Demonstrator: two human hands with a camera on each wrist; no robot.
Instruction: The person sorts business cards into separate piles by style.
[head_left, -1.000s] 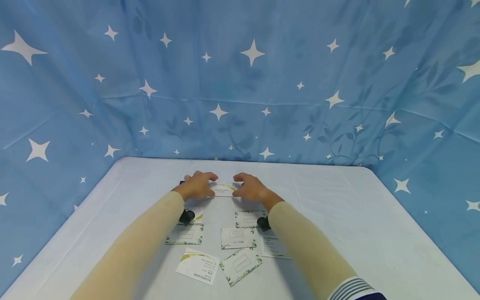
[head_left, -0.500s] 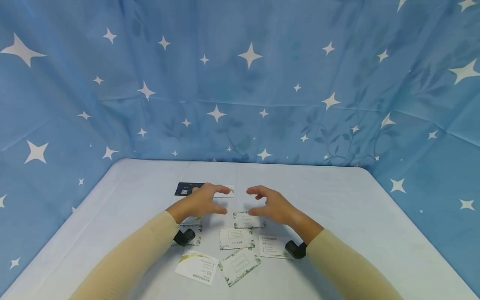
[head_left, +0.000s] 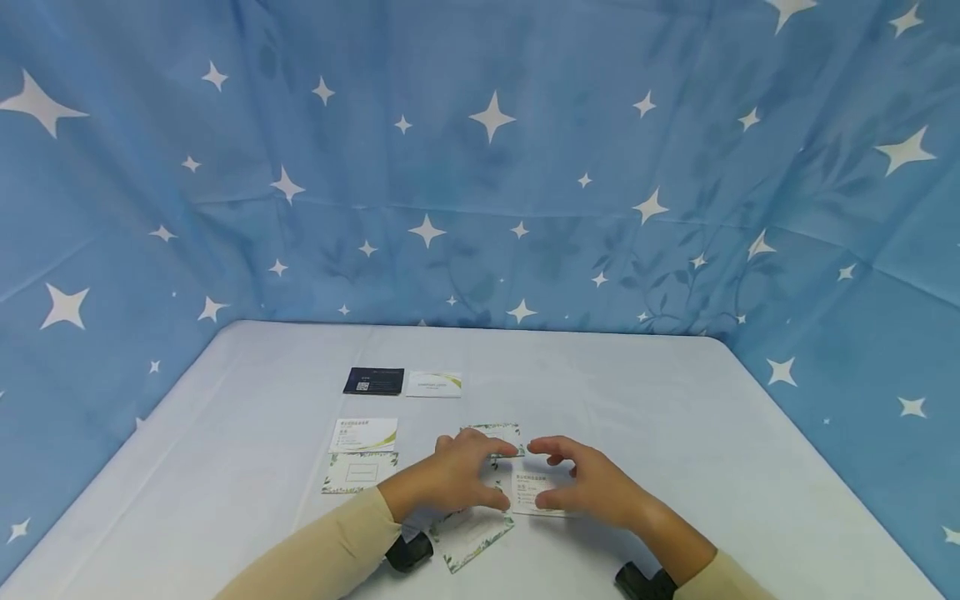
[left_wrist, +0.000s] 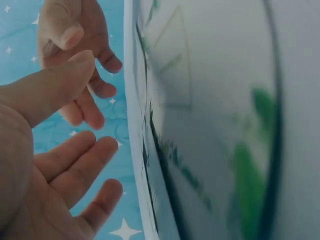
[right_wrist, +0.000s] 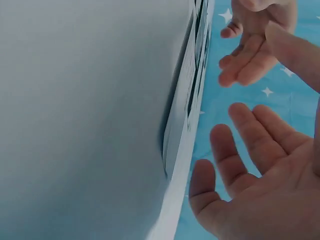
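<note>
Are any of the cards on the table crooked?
Yes. The leafy card nearest the person lies tilted, partly under the left hand. The cards at the far left, like the dark card and the white card beside it, lie straight in neat rows.

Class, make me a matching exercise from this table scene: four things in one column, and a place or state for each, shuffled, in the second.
Column one:
1. dark card
2. white card with green swoosh
3. left hand
4. right hand

Column two:
a. fingers spread, above the white text card
b. far left of the back row
c. directly right of the dark card
d. above the leaf-edged cards

Pairs: 1-b, 2-c, 3-d, 4-a
</note>
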